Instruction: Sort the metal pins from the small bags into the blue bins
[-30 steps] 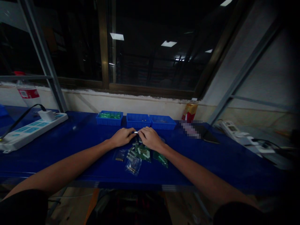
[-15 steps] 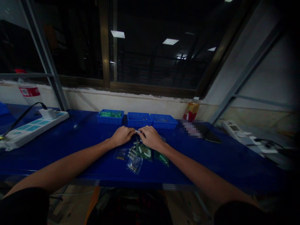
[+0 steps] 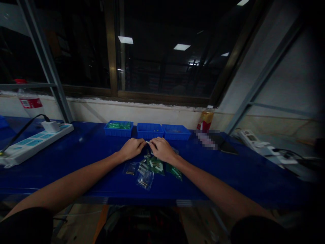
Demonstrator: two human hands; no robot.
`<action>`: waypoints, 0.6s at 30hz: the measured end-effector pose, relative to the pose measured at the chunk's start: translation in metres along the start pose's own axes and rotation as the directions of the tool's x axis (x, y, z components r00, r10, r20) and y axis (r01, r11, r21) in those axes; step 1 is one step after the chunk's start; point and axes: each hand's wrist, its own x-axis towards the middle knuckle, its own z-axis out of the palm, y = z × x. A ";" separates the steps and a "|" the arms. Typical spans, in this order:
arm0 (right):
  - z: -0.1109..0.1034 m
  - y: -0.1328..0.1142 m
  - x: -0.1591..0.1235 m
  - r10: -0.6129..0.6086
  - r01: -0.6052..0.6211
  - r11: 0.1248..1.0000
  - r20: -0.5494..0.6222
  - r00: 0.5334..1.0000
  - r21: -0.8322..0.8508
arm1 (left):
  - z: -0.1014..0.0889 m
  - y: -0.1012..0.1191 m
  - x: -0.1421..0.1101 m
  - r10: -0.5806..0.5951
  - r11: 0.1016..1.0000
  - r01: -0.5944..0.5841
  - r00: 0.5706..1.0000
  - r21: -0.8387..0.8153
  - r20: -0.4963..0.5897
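Note:
My left hand point(image 3: 132, 148) and my right hand point(image 3: 164, 149) meet over the blue table, fingertips pinched together. Between them is a small pale piece point(image 3: 148, 142), mostly covered by the fingers, so its kind does not show. Just below the hands lies a pile of small metal and white parts point(image 3: 155, 164), partly on green bags. Closer to me are a clear plastic bag with brass-coloured parts point(image 3: 145, 179) and a smaller clear bag point(image 3: 130, 168). Another green bag of parts point(image 3: 175, 171) lies by my right wrist.
Three blue bins stand behind my hands: one with green plastic point(image 3: 118, 125), a middle one point(image 3: 150, 130), and a right one point(image 3: 176, 132). A power strip point(image 3: 38, 142) lies left, a dark flat object point(image 3: 227, 147) right. Bottles point(image 3: 30, 103) stand by the wall.
The view has shifted slightly. Both hands stay together at the small pale piece, with only a slight movement of the fingers; less of the piece shows now.

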 end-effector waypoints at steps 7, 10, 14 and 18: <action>-0.002 0.002 0.000 -0.047 0.047 0.995 0.002 0.999 0.083 | -0.001 0.006 -0.002 0.062 0.991 -0.071 0.995 -0.112 -0.079; -0.001 0.003 -0.001 -0.046 0.047 0.992 -0.014 0.999 0.117 | -0.001 0.007 -0.002 0.035 0.994 -0.044 0.995 -0.100 -0.091; 0.001 0.005 -0.003 -0.037 0.045 0.985 -0.054 0.998 0.164 | -0.001 0.007 -0.002 0.014 0.994 -0.024 0.996 -0.104 -0.092; -0.001 0.004 -0.004 -0.067 0.081 0.981 -0.084 0.994 0.176 | -0.002 0.007 -0.002 0.030 0.993 -0.037 0.997 -0.109 -0.069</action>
